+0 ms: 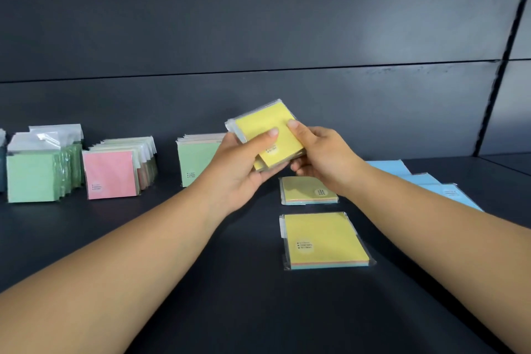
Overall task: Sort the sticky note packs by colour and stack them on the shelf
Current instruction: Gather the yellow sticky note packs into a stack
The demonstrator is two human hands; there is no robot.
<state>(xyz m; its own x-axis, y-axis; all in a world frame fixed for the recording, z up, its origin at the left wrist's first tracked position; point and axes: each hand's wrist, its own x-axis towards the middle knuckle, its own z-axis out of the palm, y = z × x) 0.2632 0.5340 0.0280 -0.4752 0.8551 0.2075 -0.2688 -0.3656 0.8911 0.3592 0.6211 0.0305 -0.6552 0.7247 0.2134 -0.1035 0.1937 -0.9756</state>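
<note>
Both hands hold a small bundle of yellow sticky note packs (265, 129) in clear wrap, raised above the dark shelf (201, 296). My left hand (244, 164) grips it from the left with the thumb on top. My right hand (319, 155) grips its right edge, thumb on the top face. Two more yellow packs lie flat below: one (309, 191) partly under my right wrist, one (324, 241) nearer to me. Upright rows stand at the back: green packs (34, 178), a pink-fronted row (110, 174), and a light green-fronted row (196, 164).
Light blue packs (431, 181) lie flat at the right, partly hidden by my right forearm. A dark panel wall (258, 37) closes the back of the shelf. A dark item sits at the far left edge (2, 169).
</note>
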